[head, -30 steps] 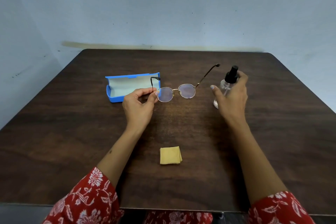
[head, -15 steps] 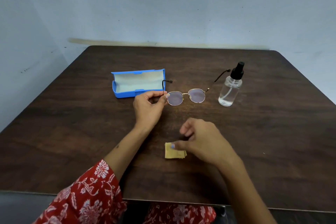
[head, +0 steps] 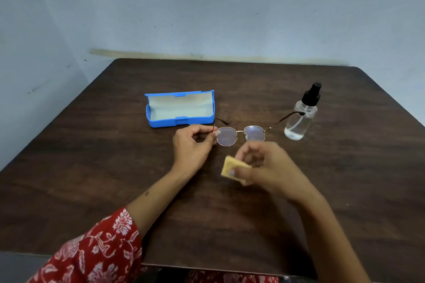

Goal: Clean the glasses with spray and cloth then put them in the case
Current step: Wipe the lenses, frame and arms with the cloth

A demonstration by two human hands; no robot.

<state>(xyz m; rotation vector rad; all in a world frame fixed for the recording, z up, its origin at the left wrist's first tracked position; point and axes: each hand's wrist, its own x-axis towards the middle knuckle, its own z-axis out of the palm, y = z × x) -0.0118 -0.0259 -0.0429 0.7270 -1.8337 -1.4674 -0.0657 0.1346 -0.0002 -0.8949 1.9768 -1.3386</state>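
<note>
Round, thin-metal glasses (head: 240, 134) are held above a dark wood-grain table (head: 92, 167), the left hand (head: 192, 145) pinching their left hinge. Just nearer than the glasses, the right hand (head: 264, 167) grips a folded yellow cloth (head: 232, 169). Behind the glasses, a blue hard case (head: 180, 108) lies open, showing only pale lining; to their right stands a clear spray bottle (head: 301, 115) holding clear liquid.

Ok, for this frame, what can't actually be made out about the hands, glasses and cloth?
Head view only:
- Right hand: motion-blurred; its exact finger grip on the yellow cloth is unclear.
- Cloth: partly covered by those fingers, folds unreadable.
- Glasses: whether the lenses are wet is too fine to see; left hand covers one hinge.
- Spray bottle: liquid level unclear through clear plastic.
</note>
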